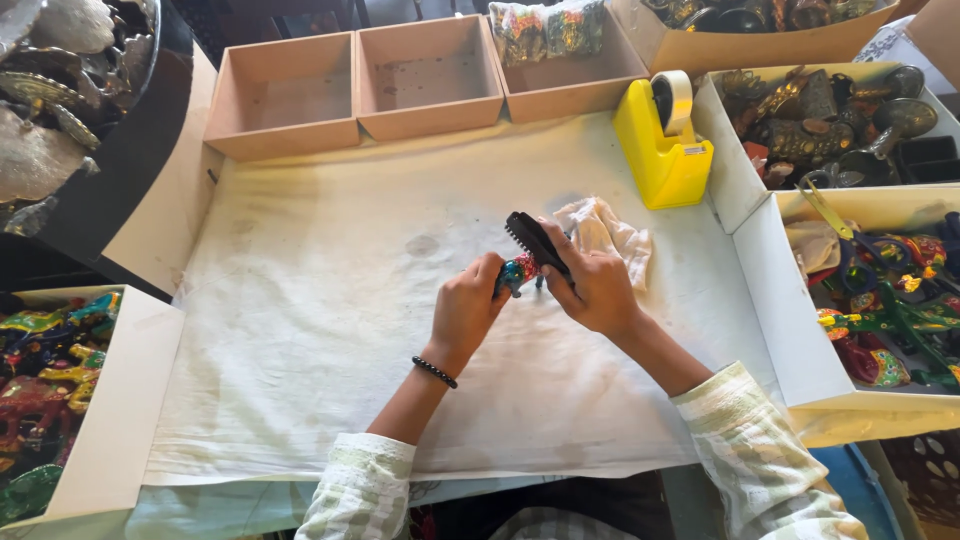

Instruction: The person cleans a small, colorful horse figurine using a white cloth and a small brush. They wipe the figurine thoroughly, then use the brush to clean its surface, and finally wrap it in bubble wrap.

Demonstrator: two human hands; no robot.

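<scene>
My left hand [467, 308] grips a small brightly painted figurine [516, 273], mostly hidden by the fingers. My right hand [593, 283] holds a black brush [533, 240] by its handle, its bristled head tilted up and to the left, just above the figurine. Both hands meet over the middle of a white cloth [330, 330] that covers the table. A crumpled white rag [606, 229] lies on the cloth right behind my right hand.
A yellow tape dispenser [663, 145] stands at the back right. Three shallow brown trays [350, 85] line the far edge. White boxes of painted figurines sit at right [890, 300] and left [45, 370]. A box of metal pieces [830, 120] is at far right.
</scene>
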